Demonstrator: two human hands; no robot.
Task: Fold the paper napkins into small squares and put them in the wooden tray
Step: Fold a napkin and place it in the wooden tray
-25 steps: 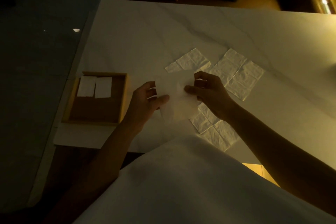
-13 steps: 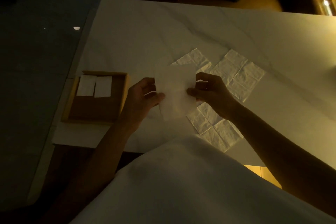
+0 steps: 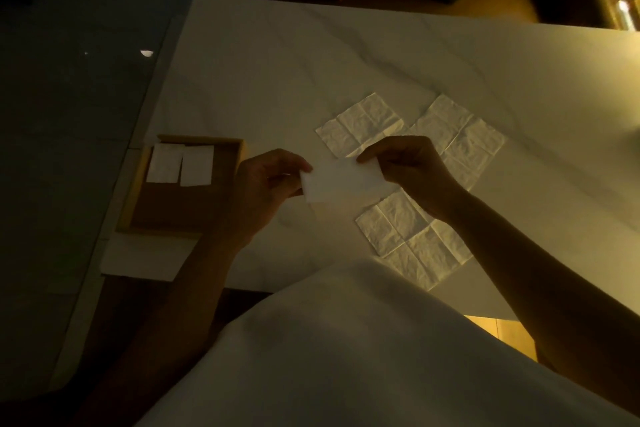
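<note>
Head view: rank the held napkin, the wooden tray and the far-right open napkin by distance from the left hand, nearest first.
1. The held napkin: pinched by the left hand itself, on its right.
2. The wooden tray: just left of the hand.
3. The far-right open napkin: across the table, past the right hand.

We reach both forearms forward; our left hand (image 3: pixel 266 184) and right hand (image 3: pixel 408 170) each pinch one end of the folded napkin (image 3: pixel 343 180) between thumb and fingers.
</note>
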